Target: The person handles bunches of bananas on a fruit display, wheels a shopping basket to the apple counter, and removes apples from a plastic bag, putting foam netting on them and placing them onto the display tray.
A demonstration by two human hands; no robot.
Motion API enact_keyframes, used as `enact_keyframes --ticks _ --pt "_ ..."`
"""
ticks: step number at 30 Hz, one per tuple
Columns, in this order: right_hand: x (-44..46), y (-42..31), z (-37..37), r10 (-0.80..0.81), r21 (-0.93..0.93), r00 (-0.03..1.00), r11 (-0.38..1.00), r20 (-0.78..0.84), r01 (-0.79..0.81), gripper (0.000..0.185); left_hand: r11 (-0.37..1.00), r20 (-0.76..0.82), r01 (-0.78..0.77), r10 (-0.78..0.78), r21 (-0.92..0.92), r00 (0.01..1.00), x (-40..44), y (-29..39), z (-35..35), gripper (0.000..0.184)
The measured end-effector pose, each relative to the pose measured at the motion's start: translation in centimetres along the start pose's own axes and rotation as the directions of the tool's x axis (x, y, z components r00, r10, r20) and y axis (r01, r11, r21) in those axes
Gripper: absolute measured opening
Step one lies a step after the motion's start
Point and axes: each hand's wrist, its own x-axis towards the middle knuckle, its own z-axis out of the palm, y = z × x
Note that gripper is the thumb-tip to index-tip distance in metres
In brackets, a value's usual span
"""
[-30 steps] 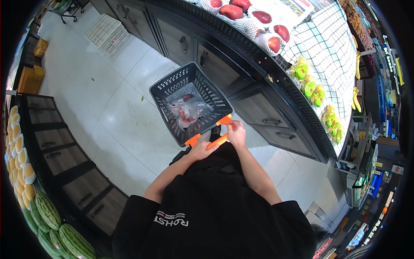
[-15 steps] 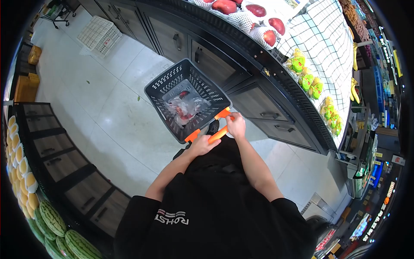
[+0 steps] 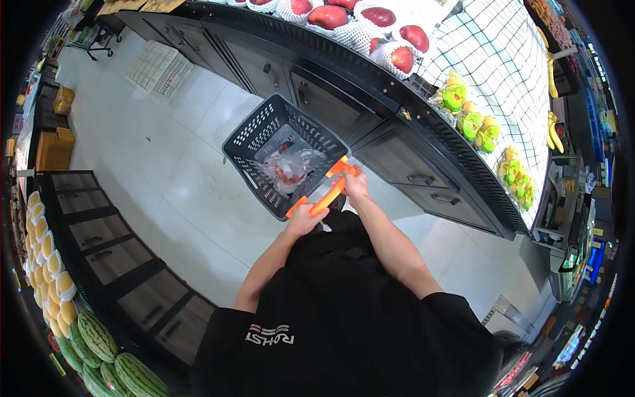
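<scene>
Before me hangs or stands a dark grey shopping basket point(image 3: 246, 173) with slotted walls and an orange handle point(image 3: 329, 196) at its near side. My left hand point(image 3: 305, 220) is wrapped round the handle's left part, and my right hand point(image 3: 355, 184) grips it near the right end. Inside the basket lies a clear plastic bag point(image 3: 294, 165) with red items in it, whose kind I cannot make out. Whether the basket touches the floor is hard to tell.
A dark-panelled display counter point(image 3: 390, 149) curves along the right, carrying red fruit point(image 3: 378, 16) in foam nets and green-and-yellow packs point(image 3: 470, 124). At left, another counter point(image 3: 126, 264) bears yellow fruit point(image 3: 47, 248) and watermelons point(image 3: 97, 336). A white crate point(image 3: 159, 69) lies on the tiled floor point(image 3: 182, 159).
Both hands keep hold of the handle, the right hand shifting slightly left. The surroundings at left have moved a little rightward in view, and the basket has tilted or turned slightly.
</scene>
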Motion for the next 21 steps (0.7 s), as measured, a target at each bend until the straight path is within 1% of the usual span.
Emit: enact_keyframes --ticks 1,2,4,5,7,9,10,11,13,18,21 --pt "0.6 -0.5 0.2 -0.006 -0.014 1.0 1.0 0.003 0.006 0.065 1.0 -0.016 -0.014 0.014 -0.014 1.0 0.7 -0.1 0.3 0.043" --pt "0.6 -0.9 0.1 -0.008 -0.015 1.0 1.0 0.008 0.008 0.065 0.999 -0.038 -0.026 0.025 -0.028 0.999 0.9 -0.1 0.6 0.042" --pt "1.5 -1.5 0.2 -0.035 0.047 0.999 0.998 0.033 0.033 0.057 0.998 -0.048 -0.036 0.034 -0.042 0.998 1.9 0.1 0.9 0.042" --pt "1.9 -1.9 0.1 -0.036 0.046 0.999 0.998 0.037 0.035 0.057 0.997 -0.056 -0.046 0.042 -0.059 0.998 2.4 0.3 1.0 0.042" --pt "2.7 -2.5 -0.3 -0.074 0.012 0.997 0.997 0.011 0.074 0.05 0.998 -0.054 -0.042 0.039 -0.056 0.998 3.3 1.4 1.4 0.042" --pt "3.5 -3.0 -1.0 -0.097 0.02 0.995 0.995 0.02 0.097 0.05 0.998 -0.046 -0.03 0.028 -0.057 0.999 4.0 2.1 2.1 0.042" --pt "3.9 -3.2 -1.5 -0.121 0.03 0.992 0.992 0.026 0.12 0.05 0.997 -0.064 -0.04 0.036 -0.063 0.997 4.5 2.3 2.7 0.043" --pt "4.3 -3.3 -2.0 -0.113 0.027 0.993 0.993 0.025 0.112 0.05 0.996 -0.079 -0.048 0.042 -0.069 0.996 4.8 2.4 3.4 0.043" --pt "4.8 -3.9 -2.7 -0.124 -0.031 0.991 0.992 0.039 0.126 0.05 0.998 -0.059 -0.013 0.009 -0.064 0.998 5.1 3.4 3.9 0.044" --pt "5.3 -4.4 -4.0 -0.144 -0.054 0.987 0.988 0.077 0.148 0.051 0.996 -0.025 0.078 -0.079 -0.033 0.997 5.4 5.3 4.4 0.045" --pt "5.2 -4.5 -4.5 -0.16 -0.055 0.982 0.985 0.097 0.166 0.052 0.997 -0.025 0.066 -0.067 -0.044 0.997 5.6 5.6 5.0 0.044"
